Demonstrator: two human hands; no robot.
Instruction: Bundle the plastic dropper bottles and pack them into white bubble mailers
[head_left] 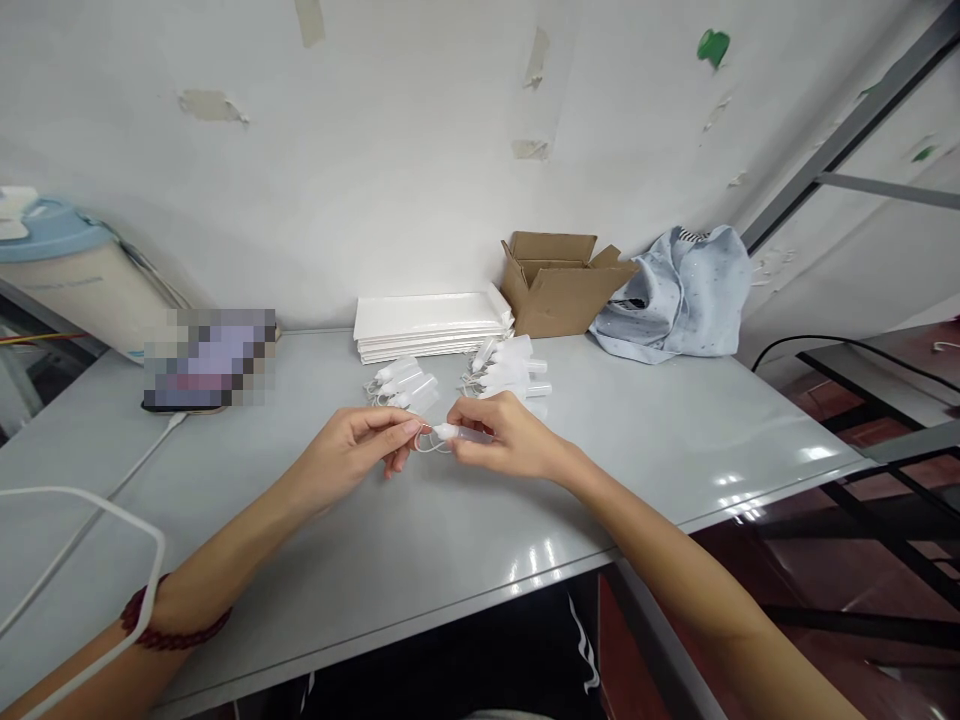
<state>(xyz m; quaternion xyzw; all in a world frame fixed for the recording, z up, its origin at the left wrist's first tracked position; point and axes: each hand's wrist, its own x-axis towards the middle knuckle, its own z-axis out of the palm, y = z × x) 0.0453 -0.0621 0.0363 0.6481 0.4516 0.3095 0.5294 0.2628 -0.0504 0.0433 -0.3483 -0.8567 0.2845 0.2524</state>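
My right hand (510,438) is closed around a small translucent bottle (445,431) with a narrow white tip, which points left. At that tip, a thin white cord (429,449) curls in a loop. My left hand (366,445) pinches the cord between thumb and fingers, just left of the tip; exactly how the cord runs there is too fine to tell. Beyond my hands lie two clusters of similar bottles with cords: a left group (406,382) and a larger right group (511,368).
Against the wall lie stacked flat white boxes (427,318), an open cardboard box (562,300) and a light blue cloth (682,300). On the left are a phone (217,365) with a white cable (135,470) and a blue-lidded container (75,275). The grey table's (450,580) front edge is near me.
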